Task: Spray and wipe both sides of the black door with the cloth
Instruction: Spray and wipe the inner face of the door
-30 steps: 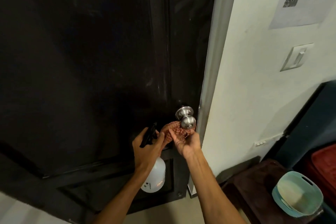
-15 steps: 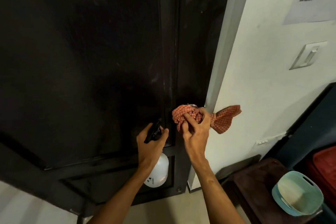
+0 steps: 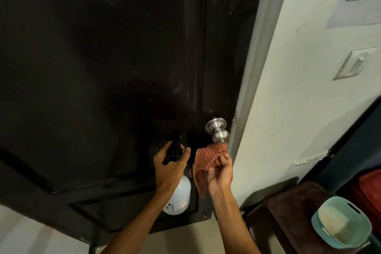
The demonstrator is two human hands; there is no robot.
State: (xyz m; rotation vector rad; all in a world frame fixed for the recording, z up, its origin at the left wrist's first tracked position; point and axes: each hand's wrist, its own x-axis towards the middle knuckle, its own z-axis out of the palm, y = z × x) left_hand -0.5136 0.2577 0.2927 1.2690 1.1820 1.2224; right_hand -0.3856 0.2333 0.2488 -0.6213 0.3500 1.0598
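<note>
Head view: I'm at the knob of the tall black panelled door (image 3: 99, 68), which is closed, with this face in hand.

My left hand (image 3: 170, 168) grips the white plastic spray bottle (image 3: 179, 198) by its black trigger; my right hand (image 3: 220, 173) holds the bunched orange checked cloth (image 3: 207, 158) just under the round steel knob (image 3: 219, 133). By my judgement, the far side is not yet wiped.

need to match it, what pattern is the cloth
Orange-red and white check, clearest in the head view: cloth.
</note>
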